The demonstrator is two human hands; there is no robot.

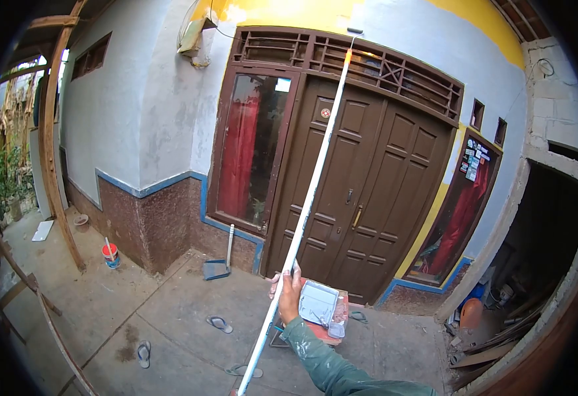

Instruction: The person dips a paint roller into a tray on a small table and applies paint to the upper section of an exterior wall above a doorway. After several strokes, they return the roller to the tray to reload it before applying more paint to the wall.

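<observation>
My right hand (290, 295), below a paint-marked green sleeve, is wrapped round a long white pole (315, 178). Its fingertips show on the pole's left side. The pole slants up from the bottom edge to an orange end piece, where a small paint roller (355, 30) is at the wall above the door frame; whether it touches cannot be told. Just behind my right hand, a paint tray (318, 302) with pale paint sits on a red stool-like support (325, 336). My left hand is not in view; the pole's lower end runs out of frame.
Brown double doors (368, 191) stand behind the pole, between curtained windows. Sandals (219, 324) lie on the concrete floor. A dustpan (217, 268) leans near the wall, and a red-and-blue bucket (110, 255) stands left. Wooden posts (54, 145) rise at left; planks (493, 350) lie at right.
</observation>
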